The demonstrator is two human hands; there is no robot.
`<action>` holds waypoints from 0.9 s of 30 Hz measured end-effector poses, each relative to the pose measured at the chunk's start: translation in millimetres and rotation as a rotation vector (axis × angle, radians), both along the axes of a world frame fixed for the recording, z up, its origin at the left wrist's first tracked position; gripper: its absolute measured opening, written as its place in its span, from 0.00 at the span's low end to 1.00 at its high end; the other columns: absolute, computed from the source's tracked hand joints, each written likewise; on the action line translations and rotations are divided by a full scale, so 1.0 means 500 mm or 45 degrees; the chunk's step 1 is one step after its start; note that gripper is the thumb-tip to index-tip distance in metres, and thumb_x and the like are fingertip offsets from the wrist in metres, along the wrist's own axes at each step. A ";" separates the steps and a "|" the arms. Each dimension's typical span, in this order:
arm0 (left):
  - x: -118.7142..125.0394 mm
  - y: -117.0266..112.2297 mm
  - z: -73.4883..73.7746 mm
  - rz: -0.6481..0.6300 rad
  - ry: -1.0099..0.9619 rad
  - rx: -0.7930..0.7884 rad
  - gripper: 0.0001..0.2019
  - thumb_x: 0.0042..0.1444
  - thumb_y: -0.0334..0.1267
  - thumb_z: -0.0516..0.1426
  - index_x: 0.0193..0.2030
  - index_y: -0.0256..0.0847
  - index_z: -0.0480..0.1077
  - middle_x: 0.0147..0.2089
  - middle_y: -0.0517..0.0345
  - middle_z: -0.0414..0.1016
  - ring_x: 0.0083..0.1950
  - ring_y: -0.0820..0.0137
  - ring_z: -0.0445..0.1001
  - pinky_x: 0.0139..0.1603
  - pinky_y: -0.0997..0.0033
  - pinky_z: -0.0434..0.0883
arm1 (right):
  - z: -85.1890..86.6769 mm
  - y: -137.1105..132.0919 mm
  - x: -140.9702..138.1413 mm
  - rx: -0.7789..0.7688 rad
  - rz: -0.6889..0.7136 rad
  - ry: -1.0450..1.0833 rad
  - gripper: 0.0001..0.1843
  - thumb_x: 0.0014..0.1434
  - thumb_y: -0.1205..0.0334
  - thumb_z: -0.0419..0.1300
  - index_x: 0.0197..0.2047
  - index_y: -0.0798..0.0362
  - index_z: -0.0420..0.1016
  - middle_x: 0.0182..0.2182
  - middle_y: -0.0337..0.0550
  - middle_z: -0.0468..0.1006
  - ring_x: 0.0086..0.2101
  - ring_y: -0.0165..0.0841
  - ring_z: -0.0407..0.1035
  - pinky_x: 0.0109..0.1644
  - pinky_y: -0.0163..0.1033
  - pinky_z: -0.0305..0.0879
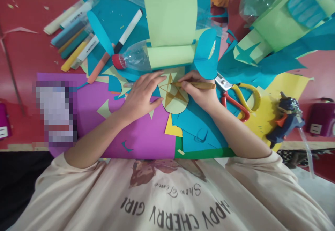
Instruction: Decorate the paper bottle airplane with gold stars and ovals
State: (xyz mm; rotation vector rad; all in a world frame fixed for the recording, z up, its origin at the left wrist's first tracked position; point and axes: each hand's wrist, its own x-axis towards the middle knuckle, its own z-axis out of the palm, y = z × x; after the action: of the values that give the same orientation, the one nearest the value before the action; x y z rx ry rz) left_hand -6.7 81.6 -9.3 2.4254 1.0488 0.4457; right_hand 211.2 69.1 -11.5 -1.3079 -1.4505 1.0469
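Note:
My right hand (197,89) is closed around a brown marker (201,85), its tip on a pale green paper piece (180,108) with a rounded lower end. A brown star (175,98) is drawn on that piece, its lower part coloured in and its upper part only outlined. My left hand (143,93) lies with fingers spread at the piece's left edge. Just beyond both hands rests a plastic bottle (136,56) on its side, with a red cap (119,61), a pale green paper wrap (170,54) and blue paper at its right end.
Several markers (75,32) lie at upper left. Scissors (235,95) with red and yellow handles sit right of my right hand. A glue gun (285,119) is at far right. Purple paper (125,129) and blue paper (209,126) cover the near table. Another paper-covered bottle (277,25) lies upper right.

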 end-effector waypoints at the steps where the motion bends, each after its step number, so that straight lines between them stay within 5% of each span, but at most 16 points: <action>1: 0.000 0.000 0.000 -0.001 0.003 -0.004 0.24 0.62 0.36 0.56 0.64 0.44 0.58 0.68 0.46 0.63 0.68 0.55 0.63 0.65 0.48 0.65 | 0.000 0.000 0.000 0.001 0.000 0.004 0.05 0.53 0.62 0.59 0.29 0.52 0.75 0.27 0.41 0.79 0.29 0.32 0.75 0.35 0.39 0.74; 12: 0.001 -0.001 -0.002 0.022 0.009 -0.030 0.23 0.62 0.36 0.56 0.64 0.45 0.58 0.67 0.48 0.63 0.68 0.55 0.62 0.66 0.48 0.64 | -0.015 0.001 0.008 -0.021 -0.055 -0.047 0.08 0.57 0.55 0.61 0.34 0.50 0.74 0.30 0.41 0.79 0.33 0.33 0.76 0.39 0.40 0.75; 27: 0.001 0.000 0.000 0.014 0.015 -0.030 0.24 0.61 0.35 0.56 0.63 0.44 0.58 0.68 0.48 0.63 0.68 0.55 0.62 0.65 0.49 0.64 | -0.013 0.001 0.007 -0.024 -0.065 -0.021 0.04 0.56 0.61 0.59 0.32 0.50 0.75 0.29 0.41 0.80 0.32 0.33 0.75 0.39 0.41 0.75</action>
State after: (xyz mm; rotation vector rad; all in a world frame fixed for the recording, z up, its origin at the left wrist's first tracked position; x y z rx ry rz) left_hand -6.4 81.6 -9.3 2.4059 1.0667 0.4208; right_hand 214.8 69.4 -18.1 -1.3630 -1.4151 1.0207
